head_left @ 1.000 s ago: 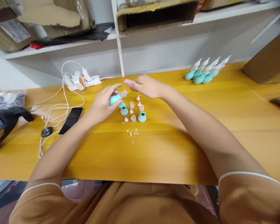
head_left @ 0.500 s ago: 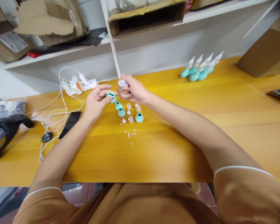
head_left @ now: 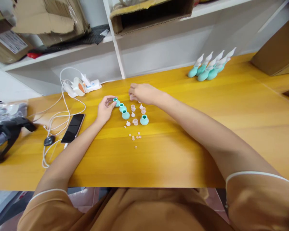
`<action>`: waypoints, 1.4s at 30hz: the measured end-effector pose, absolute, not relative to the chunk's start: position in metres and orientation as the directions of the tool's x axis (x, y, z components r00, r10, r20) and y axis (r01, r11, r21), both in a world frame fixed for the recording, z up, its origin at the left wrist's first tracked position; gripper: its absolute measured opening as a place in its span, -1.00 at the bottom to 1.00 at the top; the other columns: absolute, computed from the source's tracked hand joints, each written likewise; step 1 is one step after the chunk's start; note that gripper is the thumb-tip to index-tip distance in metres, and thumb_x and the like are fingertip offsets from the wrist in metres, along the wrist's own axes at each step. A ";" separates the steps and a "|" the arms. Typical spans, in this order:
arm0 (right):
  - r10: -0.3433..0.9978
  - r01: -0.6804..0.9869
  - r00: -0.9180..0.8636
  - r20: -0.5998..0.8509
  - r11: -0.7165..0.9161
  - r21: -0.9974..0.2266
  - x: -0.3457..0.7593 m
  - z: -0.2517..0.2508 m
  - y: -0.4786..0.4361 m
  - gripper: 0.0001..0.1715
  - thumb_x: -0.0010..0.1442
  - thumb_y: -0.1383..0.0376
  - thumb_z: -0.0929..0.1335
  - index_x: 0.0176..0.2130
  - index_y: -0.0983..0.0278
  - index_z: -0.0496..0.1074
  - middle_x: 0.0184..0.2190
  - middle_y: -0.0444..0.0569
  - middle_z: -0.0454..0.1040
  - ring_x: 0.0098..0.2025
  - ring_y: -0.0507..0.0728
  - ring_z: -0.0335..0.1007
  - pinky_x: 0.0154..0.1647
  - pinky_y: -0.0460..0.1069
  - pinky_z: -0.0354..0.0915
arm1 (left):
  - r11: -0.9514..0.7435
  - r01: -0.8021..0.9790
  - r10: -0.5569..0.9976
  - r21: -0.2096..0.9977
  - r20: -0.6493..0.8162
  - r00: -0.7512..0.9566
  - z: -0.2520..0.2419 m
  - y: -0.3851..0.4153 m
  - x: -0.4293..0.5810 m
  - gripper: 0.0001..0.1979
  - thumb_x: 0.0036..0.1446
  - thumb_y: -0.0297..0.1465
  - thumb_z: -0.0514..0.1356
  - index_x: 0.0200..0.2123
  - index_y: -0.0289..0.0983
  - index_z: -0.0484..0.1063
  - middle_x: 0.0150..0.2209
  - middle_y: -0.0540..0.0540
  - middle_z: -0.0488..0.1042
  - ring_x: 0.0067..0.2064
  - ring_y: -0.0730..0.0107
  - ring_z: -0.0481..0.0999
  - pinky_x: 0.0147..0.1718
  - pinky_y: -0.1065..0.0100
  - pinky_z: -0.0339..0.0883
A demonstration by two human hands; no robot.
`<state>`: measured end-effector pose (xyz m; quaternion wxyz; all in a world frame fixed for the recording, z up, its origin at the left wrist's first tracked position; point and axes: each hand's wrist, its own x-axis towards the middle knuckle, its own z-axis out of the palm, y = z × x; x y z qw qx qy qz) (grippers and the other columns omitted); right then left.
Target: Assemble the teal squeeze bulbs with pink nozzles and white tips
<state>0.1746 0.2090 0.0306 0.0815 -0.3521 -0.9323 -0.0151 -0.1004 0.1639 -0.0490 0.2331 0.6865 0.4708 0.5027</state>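
Observation:
My left hand [head_left: 106, 109] has its thumb and fingers around a teal squeeze bulb [head_left: 117, 103], which stands mouth up at the head of a slanting row. Two more teal bulbs [head_left: 125, 115] stand beside it, and another teal bulb [head_left: 144, 120] is to the right. My right hand [head_left: 142, 93] is closed, fingers down, on a translucent pinkish cup-shaped part [head_left: 132, 97], mostly hidden by the fingers. Between the bulbs are similar translucent cups [head_left: 135, 122] and small white funnel-like pieces [head_left: 128, 123]. Several tiny rings [head_left: 135, 147] lie nearer to me.
Several assembled teal bulbs with clear pointed tips [head_left: 204, 74] stand at the back right. A phone [head_left: 73, 128], white cables and a power strip [head_left: 93, 86] are on the left. A cardboard box [head_left: 276, 51] sits far right; shelves line the back.
My left hand has lowered the teal bulb onto the table at the row's end. My right hand has turned fingers down and moved slightly right with the translucent part.

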 end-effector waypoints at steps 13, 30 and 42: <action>0.584 0.592 -0.802 0.125 0.805 0.045 0.168 0.033 0.198 -0.68 0.52 0.38 0.29 0.08 0.33 0.62 0.13 0.18 0.53 -0.07 0.19 0.51 -0.31 0.02 -0.03 | -0.369 0.559 0.904 0.742 0.425 0.033 -0.055 0.164 -0.106 -0.60 0.20 -0.41 0.36 0.11 -0.19 0.50 0.01 -0.15 0.62 -0.05 0.27 0.64 0.02 0.18 0.61; 0.602 0.590 -0.769 0.214 0.798 -0.125 0.191 0.044 0.219 -0.60 0.56 0.29 0.25 0.19 0.31 0.56 0.18 0.18 0.56 0.07 0.26 0.51 -0.04 0.05 0.24 | -0.449 0.810 0.874 0.377 0.373 0.311 -0.053 0.141 -0.089 -0.38 0.18 -0.58 0.11 0.33 -0.38 0.37 0.37 -0.42 0.40 0.40 -0.21 0.34 0.49 -0.32 0.14; 0.953 0.976 -0.007 0.302 0.072 -0.207 0.341 0.109 0.260 -0.47 0.52 0.27 0.29 0.22 0.57 0.61 0.03 0.48 0.65 0.22 0.29 0.57 -0.02 0.14 0.22 | -0.453 0.864 0.874 0.220 0.298 0.383 -0.055 0.137 -0.083 -0.44 0.37 -0.44 0.08 0.40 -0.35 0.33 0.44 -0.40 0.33 0.48 -0.23 0.23 0.50 -0.29 0.13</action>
